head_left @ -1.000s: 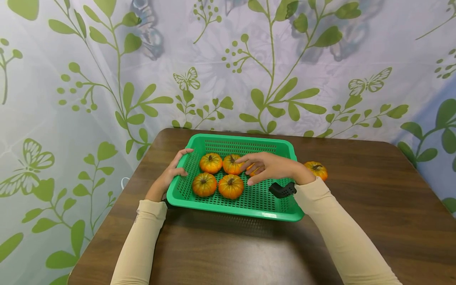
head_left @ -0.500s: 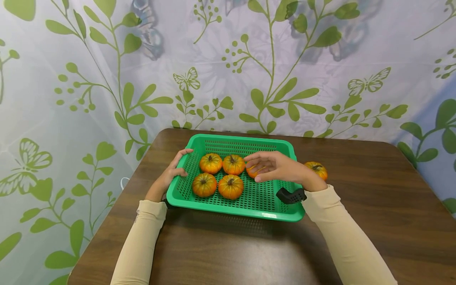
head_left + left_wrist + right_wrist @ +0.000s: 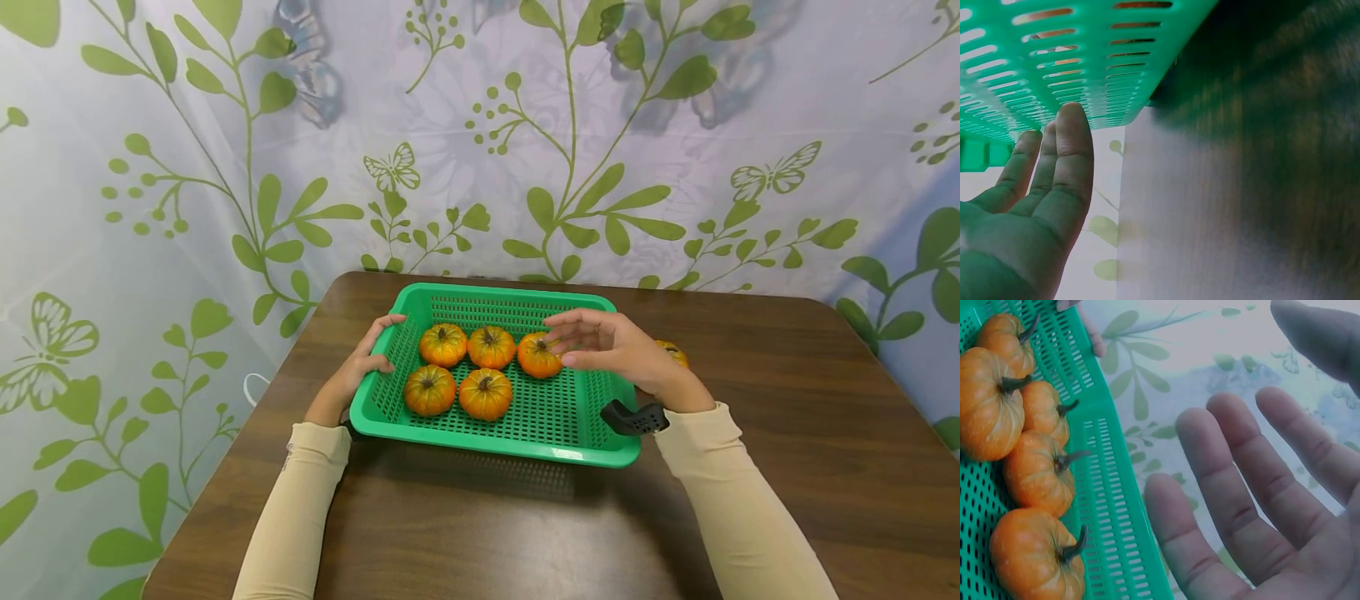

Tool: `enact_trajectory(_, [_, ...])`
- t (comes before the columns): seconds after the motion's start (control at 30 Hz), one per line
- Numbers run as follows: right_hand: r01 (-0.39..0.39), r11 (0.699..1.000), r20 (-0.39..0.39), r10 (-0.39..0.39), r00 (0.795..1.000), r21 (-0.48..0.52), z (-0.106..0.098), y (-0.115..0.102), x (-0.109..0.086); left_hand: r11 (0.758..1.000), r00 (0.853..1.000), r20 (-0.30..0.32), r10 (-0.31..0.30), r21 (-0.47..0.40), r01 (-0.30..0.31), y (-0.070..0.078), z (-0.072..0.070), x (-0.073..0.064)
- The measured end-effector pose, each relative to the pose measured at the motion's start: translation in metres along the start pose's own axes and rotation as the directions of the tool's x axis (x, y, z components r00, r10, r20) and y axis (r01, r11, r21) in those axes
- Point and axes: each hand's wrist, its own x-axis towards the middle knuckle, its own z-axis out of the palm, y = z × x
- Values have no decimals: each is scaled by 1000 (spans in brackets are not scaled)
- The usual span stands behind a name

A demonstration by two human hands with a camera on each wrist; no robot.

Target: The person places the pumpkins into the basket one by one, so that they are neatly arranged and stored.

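Observation:
A green plastic basket (image 3: 600, 457) with slotted walls stands on the table. Inside it sit several small orange pumpkins, among them a front one (image 3: 486, 394) and a right-hand one (image 3: 537, 356). My left hand (image 3: 360, 362) grips the basket's left rim, with thumb and a finger over the edge; the left wrist view shows its other fingers (image 3: 1072, 150) against the outer wall. Above the basket's right side hovers my right hand (image 3: 611, 346), fingers extended and apart, holding nothing. One more pumpkin (image 3: 672, 351) lies outside the basket on the right, mostly hidden behind that hand.
The brown wooden table (image 3: 795, 417) reaches out on both sides and in front of the basket. Behind it hangs a leaf-patterned curtain (image 3: 465, 125). A white cord (image 3: 252, 388) loops at the table's left edge.
My right hand has drawn back to the right from over the pumpkins, uncovering the right-hand one and covering most of the pumpkin outside. The left hand and basket stay put.

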Motion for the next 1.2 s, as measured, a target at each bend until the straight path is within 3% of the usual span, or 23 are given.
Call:
enact_trajectory(0.3, [13, 1000, -144, -15, 989, -16, -10, 0, -17, 999, 1000, 12, 15, -30, -14, 1, 2, 1])
enact_trajectory(0.5, [20, 1000, -246, -22, 969, -9, -18, 3, -31, 999, 1000, 4, 27, -22, -27, 0, 1, 1])
enact_trajectory(0.67, [117, 989, -314, -85, 946, 86, -23, 11, -39, 999, 1000, 6, 29, -20, -29, 1, 0, 0])
enact_trajectory(0.97, [225, 962, -467, -128, 875, 158, -26, 26, -49, 1000, 1000, 0, 24, -21, -24, 0, -1, 0])
enact_trajectory(1.2, [353, 896, -587, -137, 798, 270, -26, 39, -55, 999, 1000, 4, 27, -24, -27, -2, 0, 1])
